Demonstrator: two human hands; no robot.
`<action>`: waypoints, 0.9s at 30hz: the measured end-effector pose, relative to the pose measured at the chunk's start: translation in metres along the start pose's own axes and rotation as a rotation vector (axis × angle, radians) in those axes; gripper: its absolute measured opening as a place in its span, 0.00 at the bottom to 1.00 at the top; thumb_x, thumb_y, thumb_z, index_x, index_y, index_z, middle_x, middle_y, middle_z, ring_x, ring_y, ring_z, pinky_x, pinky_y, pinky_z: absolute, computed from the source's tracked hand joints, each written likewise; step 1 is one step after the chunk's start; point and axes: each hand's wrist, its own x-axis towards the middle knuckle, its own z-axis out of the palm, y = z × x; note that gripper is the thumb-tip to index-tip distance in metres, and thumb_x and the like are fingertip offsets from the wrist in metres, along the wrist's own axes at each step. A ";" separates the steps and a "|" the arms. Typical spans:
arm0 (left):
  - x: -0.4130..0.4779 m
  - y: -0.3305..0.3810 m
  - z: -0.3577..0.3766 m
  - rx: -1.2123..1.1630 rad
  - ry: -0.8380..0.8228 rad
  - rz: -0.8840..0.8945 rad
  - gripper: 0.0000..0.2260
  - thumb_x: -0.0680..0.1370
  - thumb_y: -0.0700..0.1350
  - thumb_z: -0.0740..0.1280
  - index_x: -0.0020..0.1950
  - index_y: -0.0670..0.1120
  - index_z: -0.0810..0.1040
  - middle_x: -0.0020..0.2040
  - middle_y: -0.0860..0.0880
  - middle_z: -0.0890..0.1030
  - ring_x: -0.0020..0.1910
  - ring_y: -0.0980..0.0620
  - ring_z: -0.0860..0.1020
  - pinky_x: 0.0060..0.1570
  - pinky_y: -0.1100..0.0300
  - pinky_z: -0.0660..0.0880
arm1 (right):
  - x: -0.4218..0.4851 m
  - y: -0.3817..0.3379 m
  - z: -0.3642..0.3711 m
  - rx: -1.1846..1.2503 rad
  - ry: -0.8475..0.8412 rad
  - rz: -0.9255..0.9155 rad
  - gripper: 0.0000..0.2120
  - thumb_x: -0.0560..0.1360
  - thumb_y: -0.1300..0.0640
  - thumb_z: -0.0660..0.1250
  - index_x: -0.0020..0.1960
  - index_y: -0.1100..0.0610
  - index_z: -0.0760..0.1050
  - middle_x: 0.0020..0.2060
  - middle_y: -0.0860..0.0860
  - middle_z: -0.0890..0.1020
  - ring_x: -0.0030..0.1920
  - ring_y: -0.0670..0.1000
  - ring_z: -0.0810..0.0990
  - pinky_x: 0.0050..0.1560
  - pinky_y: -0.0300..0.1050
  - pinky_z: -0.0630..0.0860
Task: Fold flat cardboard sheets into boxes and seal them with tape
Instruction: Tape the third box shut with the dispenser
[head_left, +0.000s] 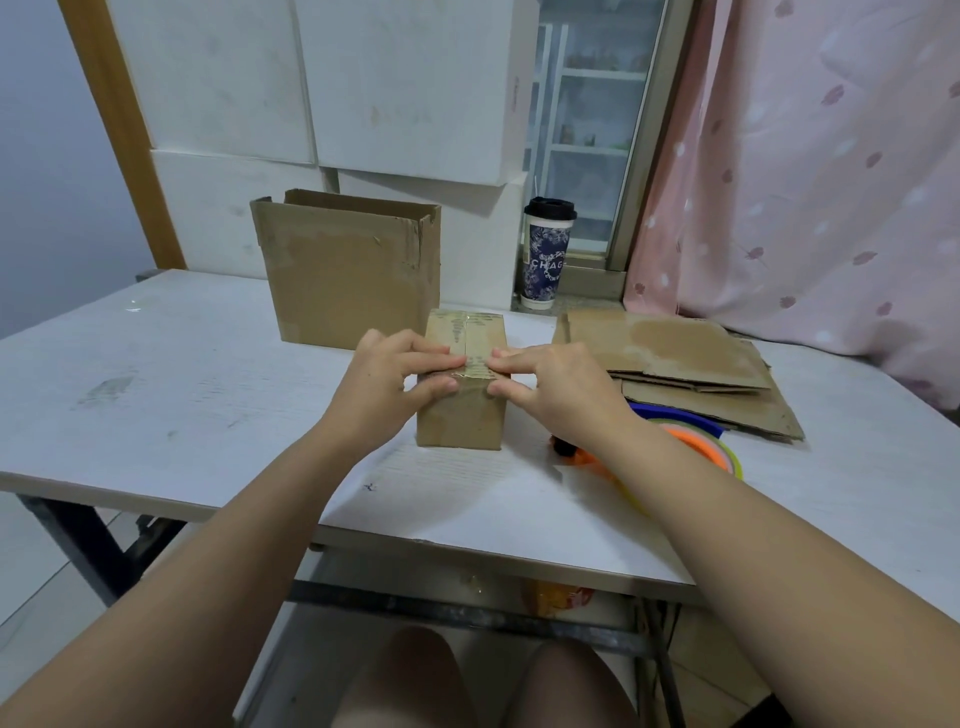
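A small brown cardboard box (462, 415) stands closed on the table, its long side running away from the viewer, with a strip of clear printed tape (470, 338) laid lengthwise over the top seam and bent down over the near edge. To its right lies a fanned stack of flat cardboard sheets (685, 364). Just in front of the stack lies an orange tape roll (698, 441), partly hidden.

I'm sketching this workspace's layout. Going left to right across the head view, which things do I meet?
large open cardboard box → small taped box → lidded cup → stack of flat cardboard sheets
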 end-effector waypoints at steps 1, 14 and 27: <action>-0.001 -0.002 0.001 0.035 0.019 0.034 0.11 0.75 0.50 0.69 0.57 0.53 0.81 0.51 0.58 0.77 0.47 0.53 0.63 0.47 0.71 0.61 | 0.000 0.000 0.000 -0.022 -0.007 -0.013 0.18 0.77 0.49 0.67 0.64 0.53 0.77 0.65 0.47 0.77 0.67 0.45 0.72 0.66 0.40 0.64; -0.006 0.017 0.013 0.081 0.031 0.000 0.26 0.69 0.62 0.61 0.51 0.41 0.80 0.46 0.46 0.75 0.45 0.49 0.76 0.39 0.56 0.74 | -0.002 -0.008 0.017 -0.031 0.140 0.038 0.16 0.75 0.47 0.67 0.55 0.58 0.82 0.53 0.55 0.84 0.57 0.57 0.80 0.56 0.55 0.75; -0.006 0.006 -0.002 -0.080 -0.067 0.006 0.12 0.77 0.38 0.67 0.59 0.44 0.80 0.51 0.51 0.74 0.62 0.58 0.71 0.58 0.78 0.60 | -0.004 0.000 0.010 -0.037 0.085 -0.104 0.13 0.76 0.59 0.68 0.59 0.62 0.80 0.57 0.58 0.82 0.59 0.57 0.80 0.64 0.48 0.71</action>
